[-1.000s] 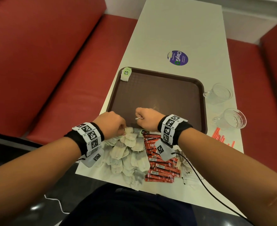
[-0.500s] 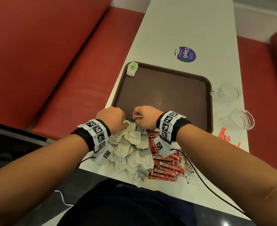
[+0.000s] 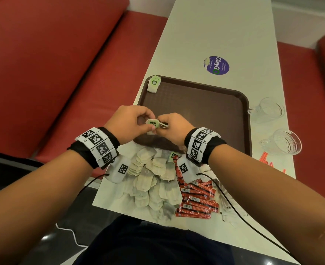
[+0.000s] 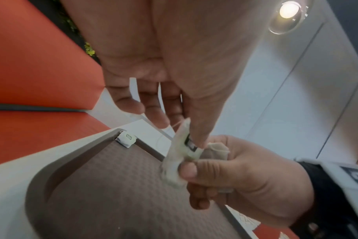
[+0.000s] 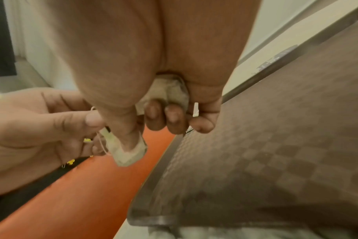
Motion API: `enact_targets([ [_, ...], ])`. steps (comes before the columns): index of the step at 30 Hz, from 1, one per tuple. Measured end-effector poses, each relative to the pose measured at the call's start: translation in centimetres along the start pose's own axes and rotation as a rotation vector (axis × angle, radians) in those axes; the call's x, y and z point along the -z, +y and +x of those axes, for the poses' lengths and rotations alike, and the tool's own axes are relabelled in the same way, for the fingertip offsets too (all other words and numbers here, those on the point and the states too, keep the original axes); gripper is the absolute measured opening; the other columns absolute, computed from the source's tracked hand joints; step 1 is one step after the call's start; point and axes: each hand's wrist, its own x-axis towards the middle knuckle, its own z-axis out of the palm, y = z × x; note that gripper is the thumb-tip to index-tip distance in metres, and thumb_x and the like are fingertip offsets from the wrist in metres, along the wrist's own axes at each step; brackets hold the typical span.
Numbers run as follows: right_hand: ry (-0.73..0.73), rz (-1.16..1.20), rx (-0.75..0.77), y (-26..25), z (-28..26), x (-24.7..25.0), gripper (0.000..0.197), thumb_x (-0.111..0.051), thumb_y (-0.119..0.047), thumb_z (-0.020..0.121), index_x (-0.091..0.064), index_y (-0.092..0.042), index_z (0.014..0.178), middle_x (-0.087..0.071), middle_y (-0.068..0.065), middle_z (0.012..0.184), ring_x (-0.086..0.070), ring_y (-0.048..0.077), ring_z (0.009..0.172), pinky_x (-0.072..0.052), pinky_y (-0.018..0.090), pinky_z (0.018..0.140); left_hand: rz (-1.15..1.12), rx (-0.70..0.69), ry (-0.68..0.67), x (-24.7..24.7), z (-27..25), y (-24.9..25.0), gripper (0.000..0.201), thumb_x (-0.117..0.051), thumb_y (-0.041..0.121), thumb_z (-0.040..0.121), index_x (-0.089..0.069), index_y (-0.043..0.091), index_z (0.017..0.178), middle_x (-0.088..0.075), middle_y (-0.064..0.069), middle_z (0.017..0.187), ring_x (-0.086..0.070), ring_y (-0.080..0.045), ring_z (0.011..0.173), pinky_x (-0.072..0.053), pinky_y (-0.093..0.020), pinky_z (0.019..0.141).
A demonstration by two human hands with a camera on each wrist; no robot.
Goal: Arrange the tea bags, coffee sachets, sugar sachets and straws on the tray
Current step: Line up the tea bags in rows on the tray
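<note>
Both hands meet above the near edge of the brown tray (image 3: 196, 104). My left hand (image 3: 138, 121) and right hand (image 3: 167, 124) pinch one tea bag (image 3: 152, 123) with a green tag between them. In the left wrist view the left thumb and fingers hold this tea bag (image 4: 180, 155) edge-on. A second tea bag (image 5: 174, 92) is tucked under the right hand's curled fingers. Another tea bag (image 3: 154, 84) lies in the tray's far left corner. Below the wrists lie a tea bag pile (image 3: 152, 176), red coffee sachets (image 3: 196, 197), white sugar sachets (image 3: 224, 209) and orange straws (image 3: 266, 159).
Two glass cups (image 3: 266, 109) (image 3: 284, 141) stand on the white table (image 3: 215, 31) right of the tray. A round purple sticker (image 3: 216, 65) is beyond the tray. Red bench seats (image 3: 52, 64) flank the table. Cables run from both wrists.
Both hands have risen from the tea bag pile and moved over the tray's near edge, lifting a green-tagged tea bag between them.
</note>
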Motion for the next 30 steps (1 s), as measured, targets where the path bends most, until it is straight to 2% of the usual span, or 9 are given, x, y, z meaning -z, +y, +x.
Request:
enact_targets([
  [3, 0.071, 0.059, -0.009, 0.2, 0.4, 0.5, 0.018, -0.068, -0.03, 0.092, -0.06, -0.026, 0.077, -0.058, -0.009, 0.069, -0.052, 0.006, 0.062, -0.04, 0.025, 0.059, -0.033, 0.051, 0.005, -0.4, 0.8, -0.7, 0.018, -0.079, 0.035, 0.081, -0.073, 0.032, 0.098, -0.069, 0.007, 0.076, -0.062, -0.01, 0.073, -0.051, -0.026, 0.071],
  [5, 0.1, 0.077, -0.026, 0.2, 0.8, 0.9, 0.008, -0.064, -0.027, 0.094, -0.064, -0.019, 0.092, -0.063, -0.004, 0.078, -0.055, 0.01, 0.067, -0.041, 0.027, 0.063, -0.05, 0.088, 0.029, -0.6, 1.9, -1.1, 0.013, -0.076, 0.03, 0.085, -0.075, 0.03, 0.098, -0.07, 0.011, 0.078, -0.063, -0.006, 0.074, -0.05, -0.025, 0.074],
  [8, 0.14, 0.18, -0.103, 0.3, 1.3, 1.6, 0.02, -0.058, -0.027, 0.097, -0.053, -0.016, 0.113, -0.063, 0.001, 0.088, -0.056, 0.015, 0.071, -0.042, 0.029, 0.063, -0.05, 0.147, 0.082, 0.0, 5.2, -1.8, 0.011, -0.076, 0.025, 0.086, -0.076, 0.026, 0.097, -0.068, 0.015, 0.078, -0.059, 0.001, 0.07, -0.045, -0.02, 0.071],
  [13, 0.183, 0.47, -0.152, 0.6, 2.0, 3.2, 0.011, -0.039, -0.022, 0.091, -0.039, -0.015, 0.099, -0.044, 0.004, 0.079, -0.037, 0.017, 0.069, -0.033, 0.032, 0.063, 0.153, 0.312, 0.065, 1.4, 13.4, -4.1, 0.021, -0.08, 0.028, 0.081, -0.069, 0.028, 0.098, -0.068, 0.011, 0.085, -0.063, -0.01, 0.083, -0.047, -0.025, 0.075],
  [18, 0.187, 0.526, -0.143, 1.7, 2.4, 3.7, 0.012, -0.029, -0.01, 0.097, -0.039, -0.015, 0.1, -0.046, 0.01, 0.08, -0.035, 0.019, 0.072, -0.033, 0.024, 0.058, 0.272, 0.386, 0.022, 0.2, 18.3, -5.1, 0.037, -0.086, 0.028, 0.075, -0.068, 0.023, 0.107, -0.069, -0.001, 0.11, -0.064, -0.021, 0.104, -0.053, -0.034, 0.09],
  [23, 0.183, 0.61, -0.197, 1.7, 2.3, 3.8, 0.023, -0.035, -0.028, 0.078, -0.047, -0.023, 0.098, -0.059, 0.009, 0.085, -0.051, 0.021, 0.079, -0.04, 0.036, 0.071, 0.373, 0.398, -0.036, -0.7, 20.2, -5.3, 0.037, -0.086, 0.033, 0.074, -0.073, 0.014, 0.103, -0.072, -0.007, 0.105, -0.067, -0.026, 0.097, -0.056, -0.038, 0.083],
  [25, 0.191, 0.574, -0.199, 1.8, 2.3, 3.9, 0.025, -0.032, -0.028, 0.082, -0.048, -0.022, 0.101, -0.064, 0.008, 0.084, -0.052, 0.02, 0.079, -0.04, 0.034, 0.072, 0.398, 0.402, -0.029, -0.8, 20.6, -5.4, 0.036, -0.086, 0.032, 0.074, -0.073, 0.014, 0.102, -0.071, -0.008, 0.104, -0.067, -0.027, 0.095, -0.057, -0.039, 0.082],
  [28, 0.216, 0.488, -0.193, 2.2, 2.1, 4.5, 0.021, -0.031, -0.014, 0.094, -0.051, -0.014, 0.102, -0.065, 0.005, 0.084, -0.048, 0.009, 0.064, -0.039, 0.02, 0.059, 0.438, 0.406, -0.017, -0.9, 20.9, -5.4, 0.04, -0.086, 0.031, 0.072, -0.068, 0.015, 0.104, -0.069, -0.008, 0.105, -0.066, -0.029, 0.094, -0.057, -0.041, 0.082],
  [30, 0.214, 0.415, -0.174, 2.4, 2.0, 4.8, 0.02, -0.032, -0.01, 0.094, -0.052, -0.013, 0.098, -0.063, 0.003, 0.085, -0.048, 0.007, 0.062, -0.039, 0.021, 0.058, 0.457, 0.36, -0.022, -1.1, 21.1, -5.2, 0.03, -0.082, 0.03, 0.077, -0.07, 0.017, 0.101, -0.07, -0.005, 0.102, -0.066, -0.028, 0.094, -0.057, -0.038, 0.082],
])
